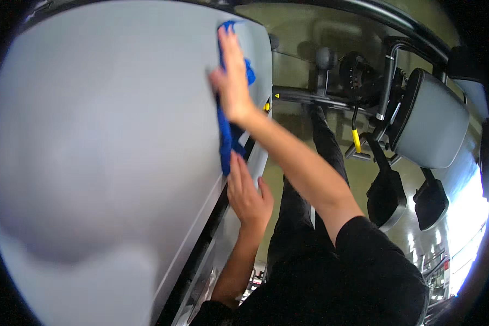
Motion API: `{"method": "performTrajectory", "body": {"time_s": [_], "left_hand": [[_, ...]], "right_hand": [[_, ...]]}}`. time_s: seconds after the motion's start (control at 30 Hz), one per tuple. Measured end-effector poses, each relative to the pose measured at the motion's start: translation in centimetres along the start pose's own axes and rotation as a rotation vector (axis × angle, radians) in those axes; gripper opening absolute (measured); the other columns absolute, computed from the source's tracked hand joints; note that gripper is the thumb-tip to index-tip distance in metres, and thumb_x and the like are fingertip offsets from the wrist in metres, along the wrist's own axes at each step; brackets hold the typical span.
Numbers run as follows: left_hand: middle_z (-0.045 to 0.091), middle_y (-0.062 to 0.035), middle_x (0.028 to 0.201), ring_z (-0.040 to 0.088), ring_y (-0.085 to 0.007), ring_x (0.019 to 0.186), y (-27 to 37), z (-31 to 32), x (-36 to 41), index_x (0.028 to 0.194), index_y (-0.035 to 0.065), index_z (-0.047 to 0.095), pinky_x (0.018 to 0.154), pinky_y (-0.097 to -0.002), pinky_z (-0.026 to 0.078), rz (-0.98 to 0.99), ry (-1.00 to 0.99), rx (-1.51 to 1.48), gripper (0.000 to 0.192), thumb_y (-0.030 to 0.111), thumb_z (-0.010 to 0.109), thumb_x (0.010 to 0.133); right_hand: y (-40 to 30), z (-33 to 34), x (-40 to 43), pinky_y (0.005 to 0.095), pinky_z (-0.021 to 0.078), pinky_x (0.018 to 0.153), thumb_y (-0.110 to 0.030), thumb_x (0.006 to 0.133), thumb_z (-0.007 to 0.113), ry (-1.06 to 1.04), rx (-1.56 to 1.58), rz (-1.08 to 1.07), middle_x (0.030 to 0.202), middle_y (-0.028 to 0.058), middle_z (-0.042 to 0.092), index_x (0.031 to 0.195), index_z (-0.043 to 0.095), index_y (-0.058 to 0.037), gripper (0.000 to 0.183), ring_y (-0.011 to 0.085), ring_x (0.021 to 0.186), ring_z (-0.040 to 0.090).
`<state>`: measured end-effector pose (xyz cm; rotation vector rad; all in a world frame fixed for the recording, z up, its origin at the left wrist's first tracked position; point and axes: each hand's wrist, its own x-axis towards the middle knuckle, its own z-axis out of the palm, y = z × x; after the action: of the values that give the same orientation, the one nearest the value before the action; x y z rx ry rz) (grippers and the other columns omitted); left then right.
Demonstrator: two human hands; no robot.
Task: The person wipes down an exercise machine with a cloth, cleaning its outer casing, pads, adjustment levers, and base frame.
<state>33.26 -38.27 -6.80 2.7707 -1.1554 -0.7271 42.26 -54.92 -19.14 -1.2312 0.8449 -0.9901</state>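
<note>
A blue cloth (225,134) lies along the right part of a large, smooth light-grey panel (106,122), which looks like a gym machine's cover. My right hand (233,79), slightly blurred, holds the cloth pressed against the panel, its fingers stretched toward the upper edge. Blue fabric shows on both sides of that hand. Below it, my left hand (248,193) rests flat by the panel's dark edge strip (203,240). Its fingertips touch the lower end of the cloth, and its thumb stands apart.
On the right stands exercise equipment with a grey padded seat (432,118), black foot-shaped pads (387,199) and a yellow-sleeved lever (356,140). A dark frame bar (301,95) runs low across the floor near my leg (326,134). A thick black tube (391,18) curves along the top.
</note>
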Motion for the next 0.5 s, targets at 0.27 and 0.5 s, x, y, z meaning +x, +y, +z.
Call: {"method": "performTrajectory", "body": {"time_s": [0.27, 0.5], "left_hand": [[0.059, -0.022, 0.107, 0.054, -0.0421, 0.102, -3.6, 0.2, -6.4, 0.115, -0.0033, 0.049, 0.089, -0.0553, 0.036, 0.107, 0.213, -0.352, 0.043, 0.015, 0.065, 0.079], [0.046, -0.0334, 0.119, 0.04, -0.0517, 0.115, -2.8, 7.3, 2.4, 0.125, -0.0069, 0.044, 0.1, -0.0574, 0.029, 0.137, 0.048, -0.016, 0.059, 0.041, 0.054, 0.091]], "right_hand": [[-15.2, 2.0, -5.1, 0.0641, 0.0155, 0.105, -0.06, 0.064, 0.062, -0.41, 0.327, -0.566, 0.144, 0.0152, 0.035, 0.138, 0.043, -0.0193, 0.086, 0.0402, 0.136, 0.026], [-2.7, 0.3, 1.0, 0.0623, 0.0148, 0.106, -0.061, 0.073, 0.052, -0.202, 0.097, -0.485, 0.146, 0.0177, 0.033, 0.137, 0.044, -0.0159, 0.078, 0.0387, 0.136, 0.027]]}}
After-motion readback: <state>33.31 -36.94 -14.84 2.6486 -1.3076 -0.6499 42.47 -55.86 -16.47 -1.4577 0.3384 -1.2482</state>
